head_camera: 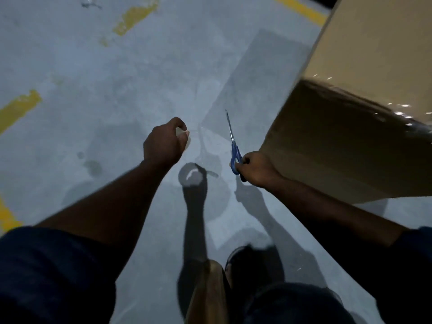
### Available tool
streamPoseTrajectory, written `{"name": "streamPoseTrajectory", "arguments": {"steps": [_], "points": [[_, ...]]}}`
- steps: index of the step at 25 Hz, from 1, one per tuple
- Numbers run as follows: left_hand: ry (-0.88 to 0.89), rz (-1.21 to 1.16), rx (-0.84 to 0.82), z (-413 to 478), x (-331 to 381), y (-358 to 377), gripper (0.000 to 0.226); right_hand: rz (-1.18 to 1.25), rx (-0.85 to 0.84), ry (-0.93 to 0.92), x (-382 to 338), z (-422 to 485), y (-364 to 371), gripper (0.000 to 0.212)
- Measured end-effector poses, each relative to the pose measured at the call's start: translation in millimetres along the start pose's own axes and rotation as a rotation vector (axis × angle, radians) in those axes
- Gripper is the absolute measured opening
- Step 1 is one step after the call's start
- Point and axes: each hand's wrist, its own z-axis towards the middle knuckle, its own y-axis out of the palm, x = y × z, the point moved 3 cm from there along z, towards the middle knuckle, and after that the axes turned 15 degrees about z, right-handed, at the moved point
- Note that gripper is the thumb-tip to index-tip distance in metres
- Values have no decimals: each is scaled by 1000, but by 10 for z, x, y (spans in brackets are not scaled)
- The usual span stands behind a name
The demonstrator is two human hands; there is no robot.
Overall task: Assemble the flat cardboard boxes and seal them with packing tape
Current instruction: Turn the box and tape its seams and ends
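The roll of tape [184, 133] is mostly hidden inside the left hand [163, 143]. Only small pale bits peek out past the curled fingers. A thin see-through strip seems to hang from it, but it is very hard to see.

The right hand [256, 170] is closed around the blue handles of the scissors [234, 150]. The thin blades point up and away from the person. I cannot tell if they are apart or together.

The big cardboard box [339, 141] stands on the grey floor [93, 90] to the right. It is cut off at the edge of the view. Shiny tape [397, 114] runs over its top edge. The right hand is just beside the box's near corner, and I cannot tell if they touch.

Dark shadows [194, 183] of the arms and the roll fall on the floor between the hands. The floor has worn yellow marks [135, 16]. Low down there is a dark shoe [245, 260] and a blurry brown thing [208, 291].
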Motion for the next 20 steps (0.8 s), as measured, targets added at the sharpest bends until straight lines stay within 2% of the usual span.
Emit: {"name": "streamPoseTrajectory", "arguments": {"steps": [4,9,12,16,20], "points": [[-106,57,-67,-173,-379,719,15,-184,-55,35,145,392,591,24],[-108,91,-113,-216,-685,1364,21,-269,4,16,417,739,1135,18],[-152,66,-122,-163,-795,1548,23,-325,59,9,638,853,1335,24],[-163,34,-153,-125,-778,1751,26,-311,-61,89,873,941,1418,29],[-170,21,-265,-149,-725,1943,43,-291,-163,48,852,939,1315,32]]}}
